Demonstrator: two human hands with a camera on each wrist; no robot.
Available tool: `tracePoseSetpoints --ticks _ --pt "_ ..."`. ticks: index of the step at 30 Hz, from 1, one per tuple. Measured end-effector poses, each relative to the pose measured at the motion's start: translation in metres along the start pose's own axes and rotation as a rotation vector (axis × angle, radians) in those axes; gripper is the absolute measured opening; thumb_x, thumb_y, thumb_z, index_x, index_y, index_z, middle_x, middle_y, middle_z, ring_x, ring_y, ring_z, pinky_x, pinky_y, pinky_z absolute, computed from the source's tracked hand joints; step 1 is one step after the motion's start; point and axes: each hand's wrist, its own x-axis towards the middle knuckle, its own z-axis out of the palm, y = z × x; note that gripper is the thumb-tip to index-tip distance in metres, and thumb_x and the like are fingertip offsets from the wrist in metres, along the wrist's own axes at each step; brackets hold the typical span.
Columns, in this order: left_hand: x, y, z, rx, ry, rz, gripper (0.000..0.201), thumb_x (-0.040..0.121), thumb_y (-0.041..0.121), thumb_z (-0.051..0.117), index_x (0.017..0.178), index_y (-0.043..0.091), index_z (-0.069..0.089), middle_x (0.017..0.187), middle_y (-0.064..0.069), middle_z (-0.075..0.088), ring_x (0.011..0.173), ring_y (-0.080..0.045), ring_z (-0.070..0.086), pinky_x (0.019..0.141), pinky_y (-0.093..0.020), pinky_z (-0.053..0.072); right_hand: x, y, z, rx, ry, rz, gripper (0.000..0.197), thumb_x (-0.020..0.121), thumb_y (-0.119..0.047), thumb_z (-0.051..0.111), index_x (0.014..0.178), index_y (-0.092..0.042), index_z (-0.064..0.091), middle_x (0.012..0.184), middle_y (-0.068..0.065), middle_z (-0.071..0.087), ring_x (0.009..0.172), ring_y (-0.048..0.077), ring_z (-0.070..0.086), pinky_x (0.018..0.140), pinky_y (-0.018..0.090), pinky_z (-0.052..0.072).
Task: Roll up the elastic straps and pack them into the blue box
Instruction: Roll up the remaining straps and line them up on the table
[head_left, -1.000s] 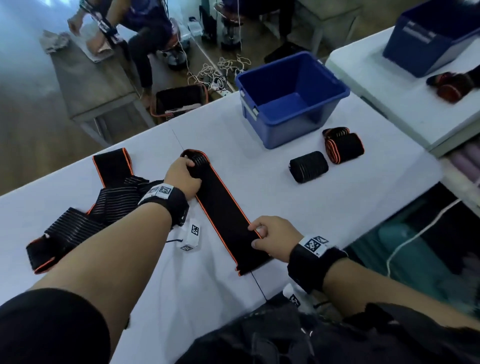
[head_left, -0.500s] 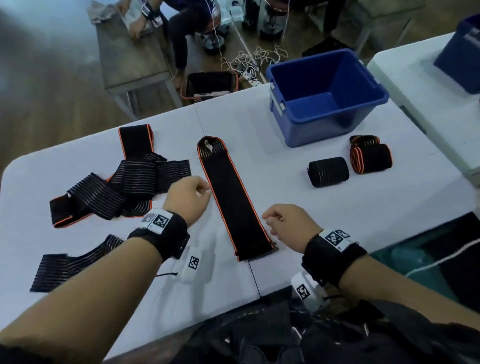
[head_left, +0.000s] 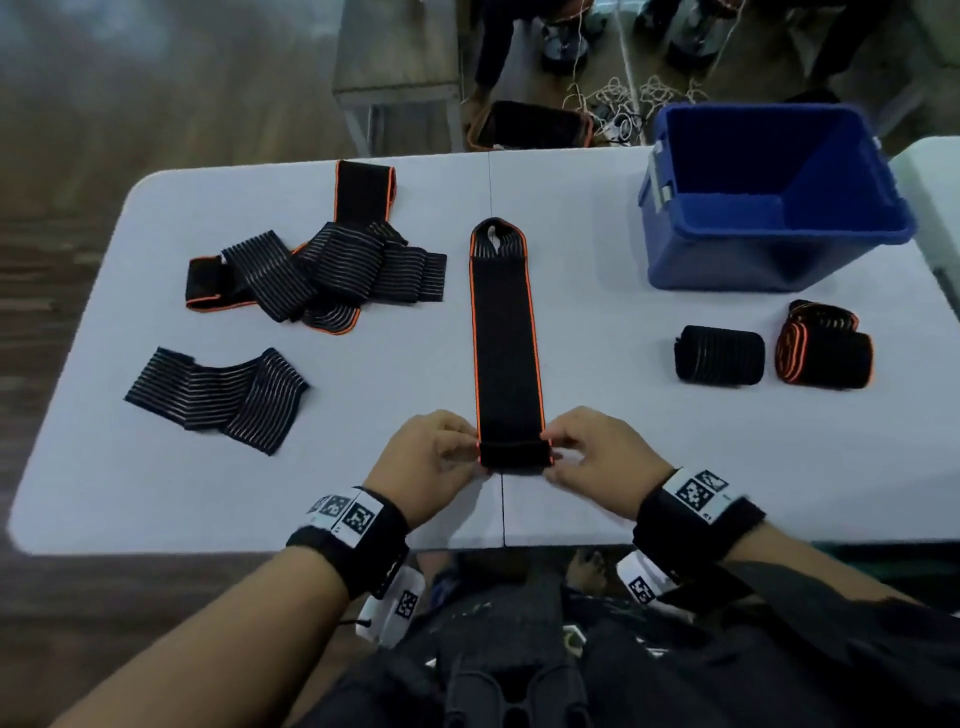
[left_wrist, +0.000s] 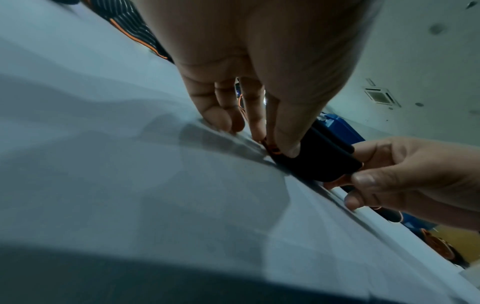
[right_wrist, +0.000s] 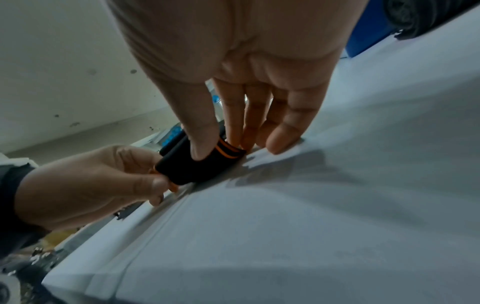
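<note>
At 6 o'clock on the worktop (head_left: 597, 260), the left hand (head_left: 423, 457) and right hand (head_left: 597, 454) each pinch the folded near end of the orange-edged strap (head_left: 504, 338), laid straight toward 12 so it rolls evenly. Wristband markers (head_left: 348, 517) bear no readable writing. Finished rolls (head_left: 719, 355) wait at 3; the blue box (head_left: 779, 249) sits at 2.

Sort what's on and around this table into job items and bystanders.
Job items: orange-edged strap being rolled by left hand and right hand; loose straps; rolled straps; blue box.

Bystanders: floor cables; grey bench.
</note>
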Motion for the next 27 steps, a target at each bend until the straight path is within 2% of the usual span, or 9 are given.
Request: tracePoseSetpoints --ticks 3,6,8,10,12,17,20,23,27 --pt "-0.002 0.002 0.007 0.032 0.038 -0.087 0.017 0.088 0.034 0.074 0.094 0.020 0.080 0.091 0.005 0.058 0.086 -0.014 0.055 0.077 -0.023 0.042 0.004 0.003 0.002 -0.089 0.017 -0.075 0.015 0.088 -0.030 0.069 0.096 -0.017 0.070 0.101 -0.004 0.058 0.093 0.014 0.058 0.084 0.028 0.045" --pt "-0.001 0.010 0.006 0.029 0.026 -0.152 0.018 0.095 0.033 0.065 0.093 0.025 0.081 0.087 0.000 0.060 0.085 -0.019 0.056 0.077 -0.035 0.045 0.012 -0.001 0.002 -0.128 0.061 -0.031 0.033 0.094 -0.033 0.060 0.076 -0.006 0.064 0.085 0.008 0.060 0.080 0.025 0.058 0.073 0.035 0.046" --pt "0.001 0.016 0.005 0.056 0.022 -0.204 0.027 0.097 0.035 0.060 0.082 0.021 0.077 0.084 -0.003 0.062 0.082 -0.021 0.058 0.074 -0.037 0.045 0.017 -0.006 0.002 -0.135 0.073 0.005 0.044 0.097 -0.034 0.057 0.063 -0.006 0.053 0.070 0.012 0.056 0.070 0.030 0.057 0.061 0.035 0.041" --pt "0.004 0.020 0.006 0.083 0.021 -0.258 0.035 0.099 0.037 0.055 0.072 0.019 0.068 0.079 -0.001 0.058 0.077 -0.020 0.056 0.069 -0.034 0.040 0.021 -0.011 0.002 -0.156 0.074 0.042 0.048 0.098 -0.034 0.054 0.055 -0.014 0.046 0.061 0.004 0.049 0.060 0.024 0.050 0.052 0.028 0.032" --pt "0.008 0.026 0.005 0.093 0.014 -0.298 0.038 0.100 0.037 0.052 0.074 0.016 0.069 0.078 -0.002 0.059 0.077 -0.020 0.055 0.070 -0.034 0.041 0.023 -0.015 0.001 -0.162 0.070 0.082 0.049 0.099 -0.033 0.053 0.054 -0.018 0.044 0.057 0.000 0.045 0.055 0.016 0.045 0.051 0.026 0.028" --pt "0.017 0.031 0.001 0.119 -0.032 -0.344 0.037 0.098 0.037 0.056 0.074 0.014 0.071 0.077 -0.005 0.067 0.078 -0.023 0.063 0.074 -0.034 0.049 0.030 -0.023 -0.002 -0.226 0.028 0.182 0.045 0.098 -0.037 0.054 0.062 -0.011 0.052 0.065 0.007 0.055 0.067 0.023 0.056 0.062 0.030 0.044" --pt "0.019 0.033 -0.001 0.061 0.044 -0.360 0.015 0.090 0.031 0.066 0.079 0.022 0.064 0.078 0.005 0.068 0.079 -0.016 0.064 0.075 -0.032 0.051 0.032 -0.030 -0.001 -0.254 0.055 0.210 0.030 0.094 -0.035 0.060 0.078 -0.011 0.054 0.088 0.010 0.058 0.079 0.028 0.059 0.072 0.034 0.049" --pt "0.022 0.036 -0.003 0.029 0.068 -0.278 0.006 0.089 0.021 0.068 0.091 0.025 0.064 0.084 0.006 0.070 0.084 -0.017 0.064 0.079 -0.033 0.052 0.028 -0.031 0.000 -0.205 0.160 0.118 0.018 0.089 -0.027 0.068 0.096 -0.017 0.054 0.104 0.004 0.050 0.093 0.027 0.055 0.085 0.040 0.050" --pt "0.023 0.028 -0.002 0.202 0.046 -0.090 0.019 0.096 0.022 0.062 0.109 0.018 0.076 0.104 -0.002 0.068 0.100 -0.024 0.058 0.086 -0.035 0.049 0.029 -0.028 0.000 -0.395 0.140 -0.049 0.015 0.096 -0.024 0.057 0.106 -0.019 0.068 0.112 0.003 0.051 0.103 0.025 0.048 0.089 0.038 0.049"
